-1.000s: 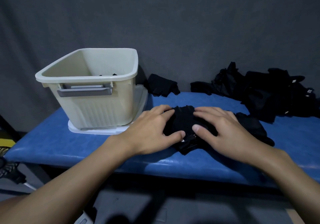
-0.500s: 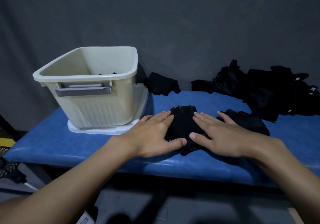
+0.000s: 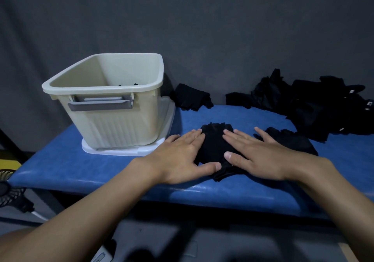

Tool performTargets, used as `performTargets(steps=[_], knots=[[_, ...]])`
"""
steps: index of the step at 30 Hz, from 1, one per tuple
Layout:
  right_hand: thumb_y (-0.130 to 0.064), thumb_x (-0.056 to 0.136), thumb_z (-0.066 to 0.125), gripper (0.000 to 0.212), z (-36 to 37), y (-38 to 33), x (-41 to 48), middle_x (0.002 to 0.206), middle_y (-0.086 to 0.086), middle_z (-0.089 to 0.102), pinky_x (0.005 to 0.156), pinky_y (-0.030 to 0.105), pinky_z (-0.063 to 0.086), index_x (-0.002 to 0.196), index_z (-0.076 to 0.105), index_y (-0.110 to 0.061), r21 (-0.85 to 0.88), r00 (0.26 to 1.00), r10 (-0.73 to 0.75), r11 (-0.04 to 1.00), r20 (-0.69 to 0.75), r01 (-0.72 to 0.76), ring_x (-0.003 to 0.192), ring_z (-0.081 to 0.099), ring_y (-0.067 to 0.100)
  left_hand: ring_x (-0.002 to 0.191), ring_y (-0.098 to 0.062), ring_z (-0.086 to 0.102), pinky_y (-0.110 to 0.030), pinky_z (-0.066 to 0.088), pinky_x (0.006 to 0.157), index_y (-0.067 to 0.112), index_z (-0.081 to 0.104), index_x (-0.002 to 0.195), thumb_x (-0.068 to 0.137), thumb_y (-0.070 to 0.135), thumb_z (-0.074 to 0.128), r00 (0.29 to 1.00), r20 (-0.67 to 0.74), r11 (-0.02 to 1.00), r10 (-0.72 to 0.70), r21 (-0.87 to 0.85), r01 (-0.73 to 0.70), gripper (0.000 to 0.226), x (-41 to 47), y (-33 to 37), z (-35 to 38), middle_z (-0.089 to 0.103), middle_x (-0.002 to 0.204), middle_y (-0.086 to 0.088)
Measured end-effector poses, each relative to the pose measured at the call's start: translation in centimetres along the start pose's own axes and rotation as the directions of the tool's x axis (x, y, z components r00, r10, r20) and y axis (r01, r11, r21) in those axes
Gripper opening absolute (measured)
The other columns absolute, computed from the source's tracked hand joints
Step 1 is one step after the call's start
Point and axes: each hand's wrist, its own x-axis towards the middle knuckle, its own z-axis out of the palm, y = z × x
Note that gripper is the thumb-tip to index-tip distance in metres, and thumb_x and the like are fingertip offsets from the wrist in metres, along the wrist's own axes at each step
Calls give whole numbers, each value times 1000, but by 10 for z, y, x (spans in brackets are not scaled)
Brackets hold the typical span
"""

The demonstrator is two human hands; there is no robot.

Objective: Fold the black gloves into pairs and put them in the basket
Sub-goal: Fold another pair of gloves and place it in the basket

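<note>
Black fabric is lying under both palms: the glove pair [image 3: 215,146] is resting on the blue bench [image 3: 101,160], just to the right of the basket [image 3: 105,83], near its front corner. The left hand [image 3: 180,158] is lying flat with fingers spread, pressing the left edge of the pair, and the right hand [image 3: 257,156] is lying flat and spread too, covering the right edge. Neither hand is pinching anything.

The step in hand seems to be flattening the two gloves one over the other before the fold. To do it well, I think the palms should be pushing outward from the middle, so that the edges are matching and no wrinkle is staying inside; then one side can be turned over the other in a short, firm fold.

The pair is looking thin, soft and matte, with short finger ends pointing away from the person and a cuff hanging slightly toward the bench's front edge. Right of the basket, further away, another glove [image 3: 287,140] is touching the right hand, a small bundle [image 3: 190,99] is lying by the wall, and a big dark heap [image 3: 315,103] is waiting far to the right. Inside the basket a little black cloth is showing.
</note>
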Motion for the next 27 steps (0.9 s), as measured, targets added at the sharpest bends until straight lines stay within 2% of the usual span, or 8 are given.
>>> performTargets(steps=[9, 12, 15, 18, 21, 27], knots=[[-76, 75, -7, 90, 1, 0, 0, 158, -22, -20, 118, 47, -19, 154, -12, -34, -45, 999, 28, 999, 30, -27, 144, -19, -4, 152, -5, -4, -39, 5, 125, 18, 4, 160, 85, 82, 27, 1000, -22, 1000, 7, -11, -8, 101, -2, -1, 3, -2, 168, 4], [-75, 77, -6, 87, 1, 0, 0, 158, -22, -19, 118, 47, -18, 154, -12, -34, -40, 999, 30, 999, 29, -29, 144, -19, -4, 152, -4, -3, -39, 5, 125, 19, 10, 159, 75, 86, 16, 995, -93, 999, 33, -7, -34, 107, -4, 0, -1, 3, 168, 4], [-76, 75, -6, 89, 1, 0, -1, 158, -23, -19, 118, 47, -18, 154, -13, -35, -25, 999, 30, 999, 31, -29, 144, -19, -4, 152, -2, -2, -34, 3, 125, 20, 16, 159, 80, 83, 20, 983, -164, 996, 84, -19, -88, 101, -6, 5, -5, 8, 167, 6], [-77, 72, -7, 92, 2, 0, 0, 158, -23, -19, 118, 47, -18, 153, -13, -35, -17, 999, 32, 999, 30, -32, 144, -19, -4, 152, -4, -1, -31, 1, 124, 19, 14, 159, 92, 74, 32, 987, -128, 995, 94, -7, -95, 89, -6, 9, -3, 7, 167, 5], [-78, 71, -8, 93, 1, 0, 0, 157, -23, -20, 118, 47, -18, 153, -13, -36, -18, 999, 36, 999, 28, -35, 144, -19, -4, 153, -6, -1, -31, 3, 124, 20, 8, 160, 92, 73, 33, 996, -56, 998, 66, -5, -67, 89, -4, 8, 0, 3, 168, 4], [-77, 75, -5, 88, 2, 0, 0, 157, -23, -21, 118, 48, -18, 153, -13, -36, -9, 998, 46, 999, 37, -45, 144, -18, -4, 153, -7, -2, -31, 3, 124, 20, 5, 160, 92, 74, 31, 998, -15, 998, 60, 11, -60, 90, -4, 8, 0, 0, 167, 3]])
